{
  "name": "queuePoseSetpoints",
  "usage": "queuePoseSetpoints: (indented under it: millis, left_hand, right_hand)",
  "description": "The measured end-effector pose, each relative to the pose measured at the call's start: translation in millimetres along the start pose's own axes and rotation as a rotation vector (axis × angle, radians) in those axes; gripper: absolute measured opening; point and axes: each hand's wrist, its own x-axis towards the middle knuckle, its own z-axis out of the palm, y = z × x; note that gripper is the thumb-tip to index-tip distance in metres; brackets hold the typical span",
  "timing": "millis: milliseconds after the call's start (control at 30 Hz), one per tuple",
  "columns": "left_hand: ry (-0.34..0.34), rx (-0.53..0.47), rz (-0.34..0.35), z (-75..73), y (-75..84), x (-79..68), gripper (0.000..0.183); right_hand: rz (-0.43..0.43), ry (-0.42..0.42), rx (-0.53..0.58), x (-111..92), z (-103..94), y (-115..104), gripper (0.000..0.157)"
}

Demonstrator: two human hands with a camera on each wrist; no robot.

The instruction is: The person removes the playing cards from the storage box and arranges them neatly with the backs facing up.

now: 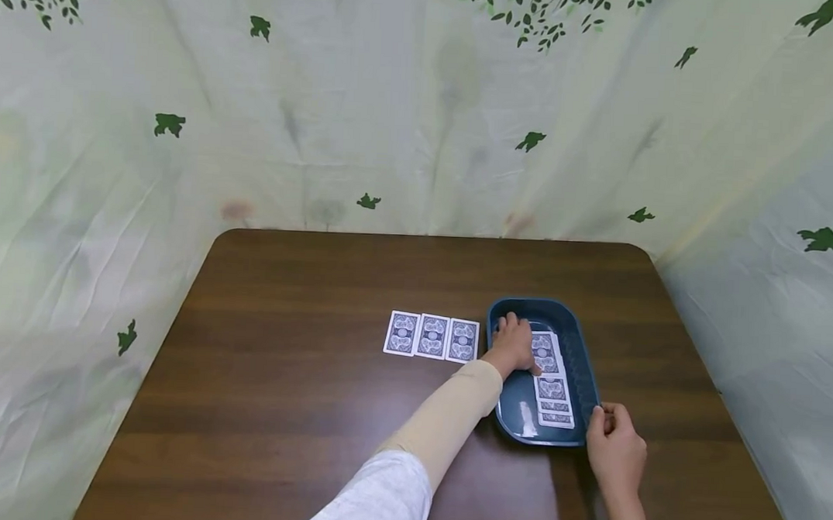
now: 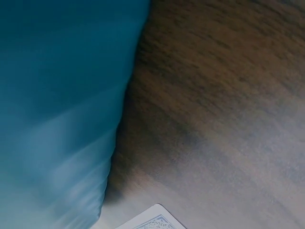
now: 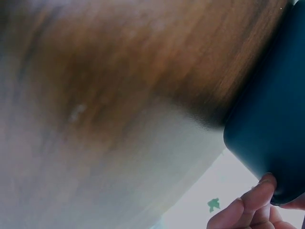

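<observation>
A dark blue tray (image 1: 518, 404) stands on the wooden table, with several blue-and-white playing cards (image 1: 552, 388) overlapping in a column inside it, backs up. My left hand (image 1: 513, 346) reaches into the tray's left half, thumb beside the cards and fingers toward the left wall; I cannot tell whether it holds a card beneath. In the left wrist view only the tray's side (image 2: 62, 109) and a card corner (image 2: 155, 220) show. My right hand (image 1: 616, 447) pinches the tray's near right corner, its fingers (image 3: 259, 195) bent against the rim in the right wrist view.
Three face-down playing cards (image 1: 432, 337) lie side by side on the table (image 1: 278, 393), just left of the tray. A pale curtain (image 1: 408, 135) with green leaf and bird prints surrounds the table's back and sides.
</observation>
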Motion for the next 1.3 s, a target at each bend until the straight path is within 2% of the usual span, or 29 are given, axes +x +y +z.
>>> queuePoseSetpoints:
  millis: [233,400,500,567,700,767,833,900,1033,1133,1300]
  left_hand:
    - [0.016,-0.014,-0.032,-1.2,1.4,-1.9,0.091]
    - [0.026,-0.052,-0.031,2.0,5.0,-0.2,0.087]
    - [0.034,-0.141,-0.014,2.1,6.1,0.4,0.085]
    - [0.032,-0.234,0.0,0.8,5.3,0.4,0.081]
    - [0.027,-0.423,0.022,-3.5,0.1,-0.7,0.052]
    - [0.041,-0.468,0.052,-4.6,-2.0,-1.0,0.037]
    - [0.069,-0.507,0.088,-8.8,-3.7,-0.7,0.029]
    - [0.09,-0.555,0.114,-12.9,-5.0,-1.9,0.025]
    - [0.117,-0.663,0.115,-8.7,-6.3,-6.7,0.023]
    - [0.142,-0.674,0.121,-3.4,-6.1,-8.9,0.024]
    - [0.193,-0.591,0.092,-8.4,-4.6,-8.0,0.024]
  right_hand:
    - [0.018,-0.005,-0.013,-1,-1.4,0,0.019]
    - [0.013,0.003,-0.017,-2,-4.7,2,0.017]
    - [0.002,0.004,-0.021,-1,-6.3,3,0.017]
    - [-0.001,-0.002,-0.02,0,-6.2,3,0.017]
    - [0.0,-0.015,-0.006,3,-2.6,3,0.018]
    - [0.006,-0.017,-0.002,3,-0.9,3,0.019]
    - [0.003,-0.013,0.004,6,0.3,2,0.019]
    - [0.008,-0.014,0.005,7,-0.8,-1,0.018]
    - [0.008,-0.034,0.001,4,-5.7,-2,0.017]
    - [-0.001,-0.025,0.001,0,-7.7,0,0.016]
    - [-0.004,-0.016,0.009,3,-5.5,-1,0.016]
